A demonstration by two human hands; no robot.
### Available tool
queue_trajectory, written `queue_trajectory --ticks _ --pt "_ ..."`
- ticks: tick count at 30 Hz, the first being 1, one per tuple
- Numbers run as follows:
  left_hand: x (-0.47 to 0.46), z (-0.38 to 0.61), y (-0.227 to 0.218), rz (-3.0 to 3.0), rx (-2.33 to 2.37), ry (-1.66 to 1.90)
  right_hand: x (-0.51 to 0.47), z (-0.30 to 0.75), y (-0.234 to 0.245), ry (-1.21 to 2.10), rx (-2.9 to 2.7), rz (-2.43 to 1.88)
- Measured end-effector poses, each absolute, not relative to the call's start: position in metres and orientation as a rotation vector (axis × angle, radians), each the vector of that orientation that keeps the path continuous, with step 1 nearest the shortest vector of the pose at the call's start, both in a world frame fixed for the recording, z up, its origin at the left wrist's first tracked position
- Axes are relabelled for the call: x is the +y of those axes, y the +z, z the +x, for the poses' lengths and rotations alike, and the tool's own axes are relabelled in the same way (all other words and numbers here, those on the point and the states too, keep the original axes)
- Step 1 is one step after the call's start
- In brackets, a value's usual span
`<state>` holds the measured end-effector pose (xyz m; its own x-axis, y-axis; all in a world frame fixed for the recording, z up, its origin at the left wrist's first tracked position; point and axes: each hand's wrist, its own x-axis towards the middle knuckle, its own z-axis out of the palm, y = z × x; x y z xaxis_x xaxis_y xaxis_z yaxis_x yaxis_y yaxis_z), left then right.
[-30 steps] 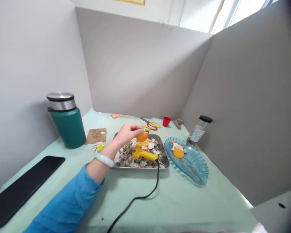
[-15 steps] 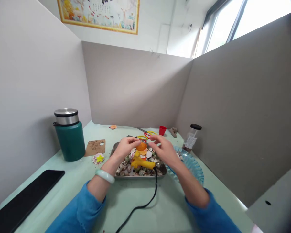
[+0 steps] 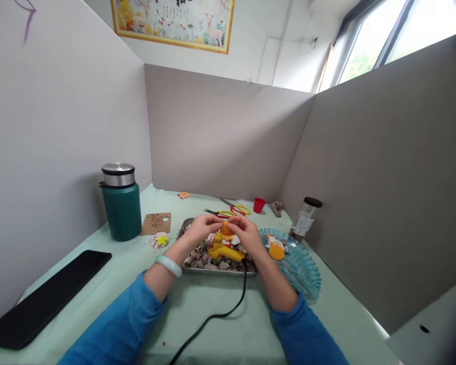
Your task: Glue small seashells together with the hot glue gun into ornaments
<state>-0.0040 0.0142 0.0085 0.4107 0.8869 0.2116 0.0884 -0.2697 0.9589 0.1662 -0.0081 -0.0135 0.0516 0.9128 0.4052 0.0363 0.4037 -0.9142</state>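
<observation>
An orange shell-like piece [image 3: 225, 229] is held between the fingertips of both hands, above a metal tray [image 3: 221, 272] full of seashells [image 3: 199, 260]. My left hand [image 3: 199, 229], with a pale green bangle on its wrist, pinches the piece from the left. From the right, my right hand [image 3: 248, 235] closes thumb and fingers on it; part of the piece is hidden by the fingers. Just below, a yellow hot glue gun [image 3: 230, 252] lies across the shells, its black cord [image 3: 220, 315] running toward me.
To the right stands a blue scalloped plate [image 3: 304, 268] holding shells and an orange-yellow piece [image 3: 276, 250]. Behind the tray lie scissors [image 3: 240, 209] and a red cup [image 3: 259, 205]. At left are a green flask [image 3: 121, 210], a brown card [image 3: 155, 224], a yellow-flowered disc [image 3: 160, 240] and a black pad [image 3: 53, 299].
My right hand has moved in to the orange piece, so both hands now meet at it. The plate's orange-yellow piece has come into sight. The whole view has shifted slightly.
</observation>
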Motion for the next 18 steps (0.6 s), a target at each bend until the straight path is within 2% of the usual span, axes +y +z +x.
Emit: queue_trajectory --ticks 9,18 --pt "0.026 -0.003 -0.001 1.986 0.954 1.025 -0.006 0.170 -0.014 0.852 -1.420 -0.934" --pt "0.022 -0.005 0.002 1.939 0.925 1.037 -0.006 0.174 -0.017 0.733 -1.475 -0.980"
